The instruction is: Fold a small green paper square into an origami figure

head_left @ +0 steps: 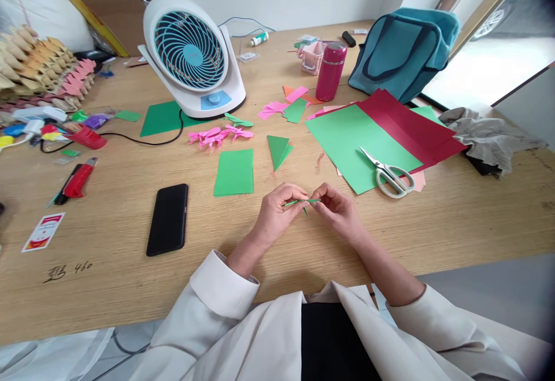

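A small folded green paper piece (306, 202) is held between both hands above the front of the table. My left hand (277, 210) pinches its left part, and my right hand (337, 210) pinches its right end. Just beyond the hands lie folded green triangles (278, 151) and a stack of green rectangles (234, 173). Farther back are folded pink paper pieces (217, 136). White-handled scissors (390, 180) rest partly open on a large green sheet (355, 144), with red sheets (407, 126) beside it.
A black phone (167, 219) lies left of my hands. Behind it stands a white fan (193, 57) with a cord. A magenta bottle (330, 73) and a teal bag (401, 54) stand at the back right. A red cutter (81, 178) lies at the left.
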{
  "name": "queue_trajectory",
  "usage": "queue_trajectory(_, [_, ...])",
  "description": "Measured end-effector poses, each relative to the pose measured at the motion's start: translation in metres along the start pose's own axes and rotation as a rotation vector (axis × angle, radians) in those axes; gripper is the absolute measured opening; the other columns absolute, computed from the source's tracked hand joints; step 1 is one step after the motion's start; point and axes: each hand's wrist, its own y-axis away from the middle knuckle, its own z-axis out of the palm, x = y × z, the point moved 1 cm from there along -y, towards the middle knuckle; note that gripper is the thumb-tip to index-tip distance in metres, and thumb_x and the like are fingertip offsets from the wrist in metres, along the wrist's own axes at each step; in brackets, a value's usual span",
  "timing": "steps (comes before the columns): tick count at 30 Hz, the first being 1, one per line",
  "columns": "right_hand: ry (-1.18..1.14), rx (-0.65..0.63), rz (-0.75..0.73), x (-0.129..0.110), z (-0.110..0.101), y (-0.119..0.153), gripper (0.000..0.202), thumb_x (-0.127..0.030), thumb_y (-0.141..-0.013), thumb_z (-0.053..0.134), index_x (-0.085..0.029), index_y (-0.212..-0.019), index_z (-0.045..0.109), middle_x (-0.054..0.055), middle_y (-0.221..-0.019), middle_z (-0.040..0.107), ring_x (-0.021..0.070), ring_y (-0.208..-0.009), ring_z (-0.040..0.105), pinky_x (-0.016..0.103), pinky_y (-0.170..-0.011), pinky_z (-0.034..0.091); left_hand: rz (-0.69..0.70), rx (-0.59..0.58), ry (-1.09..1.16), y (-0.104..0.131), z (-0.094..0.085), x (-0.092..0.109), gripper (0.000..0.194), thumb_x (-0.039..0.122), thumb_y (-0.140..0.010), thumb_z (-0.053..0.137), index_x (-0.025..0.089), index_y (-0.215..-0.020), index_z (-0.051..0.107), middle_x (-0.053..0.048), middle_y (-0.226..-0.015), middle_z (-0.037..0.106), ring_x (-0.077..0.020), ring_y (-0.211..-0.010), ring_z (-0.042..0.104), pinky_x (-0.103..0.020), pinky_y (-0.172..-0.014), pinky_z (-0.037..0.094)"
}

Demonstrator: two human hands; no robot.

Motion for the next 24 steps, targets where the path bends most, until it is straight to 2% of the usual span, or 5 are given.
queue_trajectory(5, [-0.086,-0.074,0.133,-0.006,-0.003,-0.002,0.03,-0.048,-0.089,0.063,-0.02,-0.082,0.063,-0.001,-0.072,0.051,0.0135,-0.068,0.044,0.028,-0.065,0.035,0.136,0.029,-0.226,-0.001,-0.006,0.002,0.008,0.026,-0.089,0.069,0.019,-0.086,0.07,-0.003,-0.082,0.065,-0.0138,-0.078,0.062,-0.026,-0.073,0.048])
queue_trajectory(11, [-0.206,-0.08,0.234,0.002,-0.008,-0.004,0.037,-0.055,-0.091,0.058,-0.019,-0.082,0.065,-0.001,-0.071,0.055,0.0127,-0.065,0.047,0.027,-0.062,0.034,0.243,-0.018,-0.354,-0.001,-0.01,0.001,0.005,0.021,-0.091,0.065,0.019,-0.092,0.07,-0.004,-0.089,0.066,-0.0141,-0.085,0.064,-0.026,-0.078,0.049])
queue_trajectory(15, [-0.149,-0.076,0.279,0.005,-0.008,-0.004,0.035,-0.053,-0.083,0.069,-0.019,-0.076,0.061,-0.003,-0.066,0.051,0.0115,-0.063,0.043,0.027,-0.062,0.031,0.251,-0.086,-0.369,0.0,-0.011,0.001,0.008,0.022,-0.093,0.062,0.02,-0.092,0.069,-0.004,-0.091,0.066,-0.0148,-0.088,0.064,-0.027,-0.08,0.049])
queue_trajectory(24, [-0.17,-0.118,0.344,0.0,-0.009,-0.006,0.04,-0.057,-0.072,0.075,-0.019,-0.074,0.065,-0.002,-0.068,0.054,0.0111,-0.061,0.042,0.027,-0.061,0.032,0.201,-0.124,-0.238,-0.003,-0.01,0.0,0.005,0.024,-0.089,0.068,0.02,-0.09,0.072,-0.004,-0.088,0.067,-0.0142,-0.084,0.064,-0.026,-0.077,0.05])
